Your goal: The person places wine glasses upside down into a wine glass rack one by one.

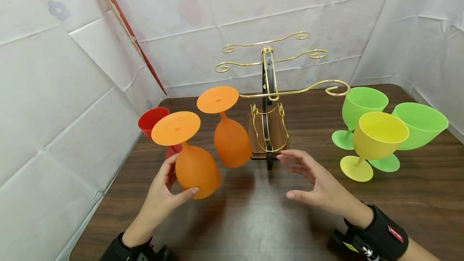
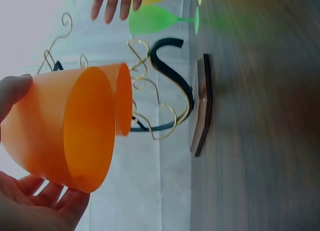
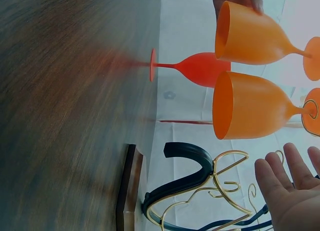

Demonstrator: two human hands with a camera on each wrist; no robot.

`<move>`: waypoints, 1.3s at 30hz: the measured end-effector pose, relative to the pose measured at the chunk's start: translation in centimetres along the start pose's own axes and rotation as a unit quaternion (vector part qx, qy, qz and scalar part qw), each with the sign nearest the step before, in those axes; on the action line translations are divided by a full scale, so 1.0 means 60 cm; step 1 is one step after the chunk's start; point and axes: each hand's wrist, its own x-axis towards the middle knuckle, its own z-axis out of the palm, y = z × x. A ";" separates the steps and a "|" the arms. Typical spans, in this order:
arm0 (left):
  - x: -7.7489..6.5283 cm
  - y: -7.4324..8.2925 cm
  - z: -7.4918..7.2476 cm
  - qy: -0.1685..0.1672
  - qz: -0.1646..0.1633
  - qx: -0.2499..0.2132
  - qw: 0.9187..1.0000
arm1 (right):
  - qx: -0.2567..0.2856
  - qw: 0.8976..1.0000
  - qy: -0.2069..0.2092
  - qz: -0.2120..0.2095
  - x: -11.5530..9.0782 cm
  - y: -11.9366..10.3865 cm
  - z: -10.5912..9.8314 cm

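Note:
My left hand (image 1: 163, 196) grips the bowl of an upside-down orange goblet (image 1: 197, 172), thumb on the near side; its foot is uppermost. A second orange goblet (image 1: 232, 140) hangs inverted by its foot at the left end of the front gold arm of a rack (image 1: 267, 120). In the right wrist view both orange goblets (image 3: 252, 106) are side by side above the table, their rims facing down. My right hand (image 1: 319, 184) is held in the air in front of the rack on its right side, fingers apart and touching nothing.
A red goblet (image 1: 154, 122) stands upright at the left, partly hidden behind the held one. On the right stand a yellow goblet (image 1: 378, 136) and two green goblets (image 1: 362, 106), upright. The gold arms (image 1: 337, 85) stick out sideways. White sheeting (image 1: 217, 19) surrounds the wooden table (image 1: 253, 220).

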 end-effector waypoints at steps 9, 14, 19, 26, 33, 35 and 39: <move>0.028 -0.014 -0.007 0.021 -0.079 0.041 0.996 | -0.003 1.000 0.003 -0.002 -0.001 0.002 -0.002; 0.046 -0.017 -0.002 0.028 -0.094 0.057 0.994 | -0.006 1.000 0.005 -0.002 -0.003 0.003 -0.002; 0.068 -0.019 0.009 0.041 -0.085 0.058 0.994 | -0.006 1.000 0.008 -0.002 -0.003 0.006 -0.003; 0.094 -0.025 0.021 0.048 -0.086 0.040 0.994 | -0.010 1.000 0.011 -0.002 -0.005 0.009 -0.002; 0.123 -0.036 0.028 0.056 -0.080 0.032 0.995 | -0.008 1.000 0.012 0.000 -0.007 0.011 -0.004; 0.131 -0.038 0.029 0.057 -0.085 0.026 0.994 | -0.008 1.000 0.013 0.000 -0.007 0.011 -0.005; 0.147 -0.043 0.031 0.057 -0.093 0.014 0.994 | -0.009 1.000 0.014 -0.002 -0.008 0.012 -0.006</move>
